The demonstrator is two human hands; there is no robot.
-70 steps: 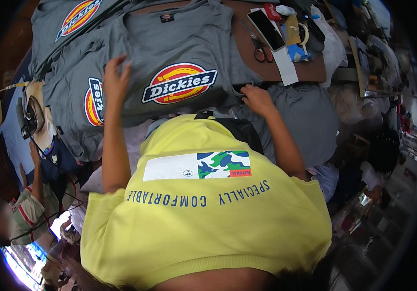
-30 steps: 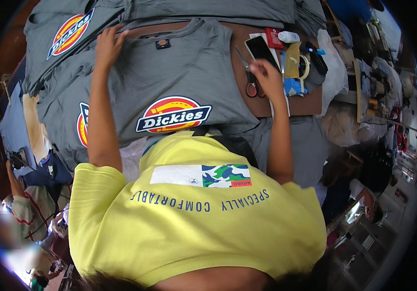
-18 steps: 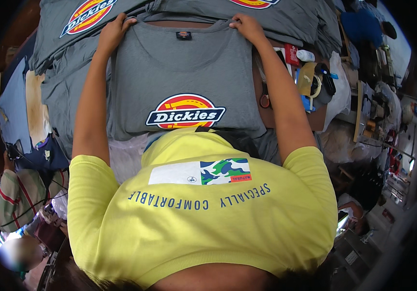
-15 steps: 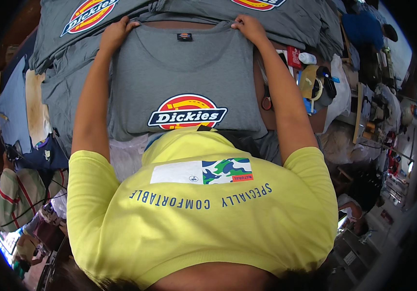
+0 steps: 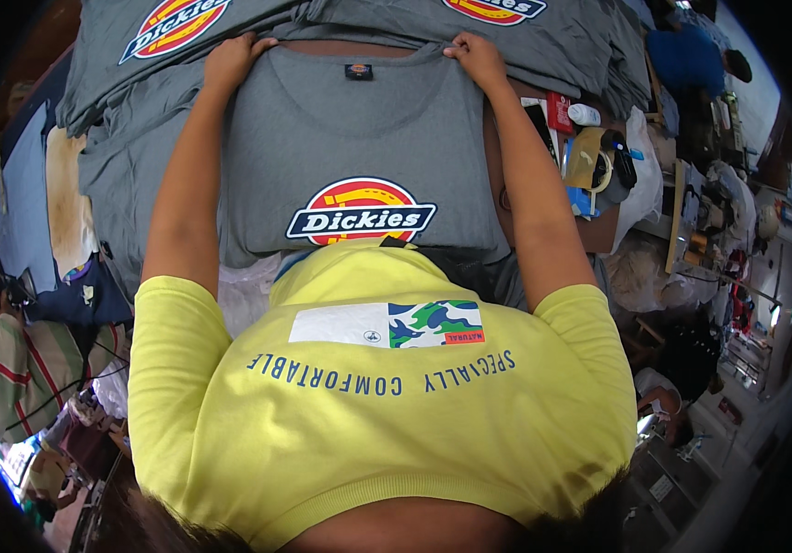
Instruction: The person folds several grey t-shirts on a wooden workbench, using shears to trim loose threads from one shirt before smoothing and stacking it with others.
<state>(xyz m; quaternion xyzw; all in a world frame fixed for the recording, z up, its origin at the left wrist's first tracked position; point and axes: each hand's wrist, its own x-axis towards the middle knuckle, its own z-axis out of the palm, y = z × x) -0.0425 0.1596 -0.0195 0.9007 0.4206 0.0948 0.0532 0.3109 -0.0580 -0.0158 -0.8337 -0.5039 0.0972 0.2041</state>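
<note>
A grey T-shirt [image 5: 359,138] lies spread in front of me, its neckline away from me. It carries a red, yellow and dark blue printed emblem, and a small dark neck label shows inside the collar. My left hand [image 5: 233,61] pinches the shirt at its far left shoulder. At the far right shoulder my right hand [image 5: 477,59] pinches the cloth in the same way. The shirt's near edge drops toward my body and is partly hidden by my yellow top.
More grey shirts [image 5: 562,46] with the same emblem lie beyond. On the right are a red box [image 5: 558,112], a white bottle [image 5: 584,114], a tape roll [image 5: 601,172] and a white plastic bag [image 5: 640,175]. Light blue cloth [image 5: 23,203] is at left. Other people sit nearby.
My left hand has shifted slightly right with its shoulder of the shirt, bringing my hands a little closer together. My right hand keeps its grip. Scissors beside my right forearm are now mostly covered.
</note>
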